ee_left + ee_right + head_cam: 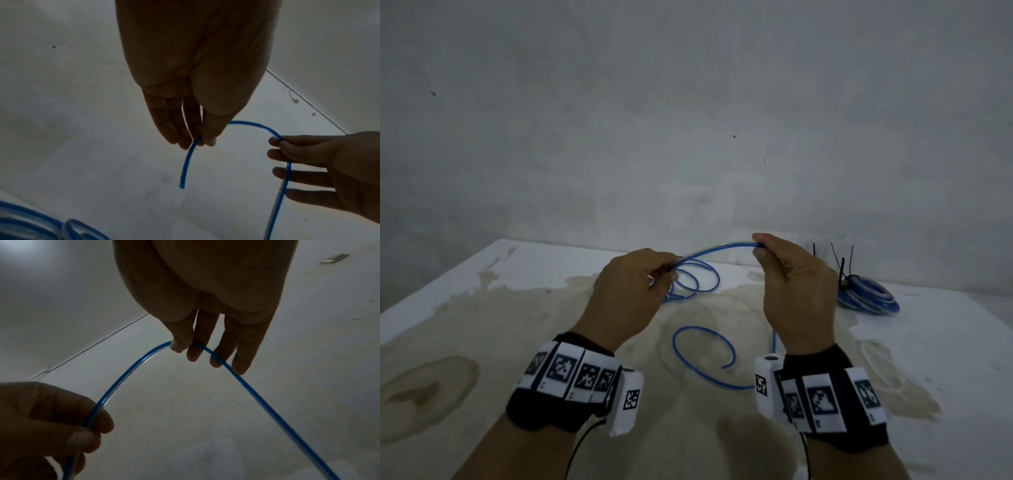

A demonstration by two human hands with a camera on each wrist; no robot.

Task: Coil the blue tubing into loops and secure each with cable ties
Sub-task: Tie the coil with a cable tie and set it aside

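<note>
A thin blue tubing [722,247] arcs in the air between my two hands above the table. My left hand [664,270] pinches it near its free end, and that short end [182,185] hangs down below the left hand [198,142]. My right hand [760,248] pinches the tubing [127,374] farther along, between thumb and index finger [185,348]. From there the tubing drops to the table and ends in a loose curl [703,346]. A bundle of coiled blue tubing [869,296] bound with black cable ties [842,269] lies at the right rear.
More loose blue loops [697,281] lie on the table behind my left hand. The white table [517,308] is stained brown across its middle. A grey wall stands close behind its far edge.
</note>
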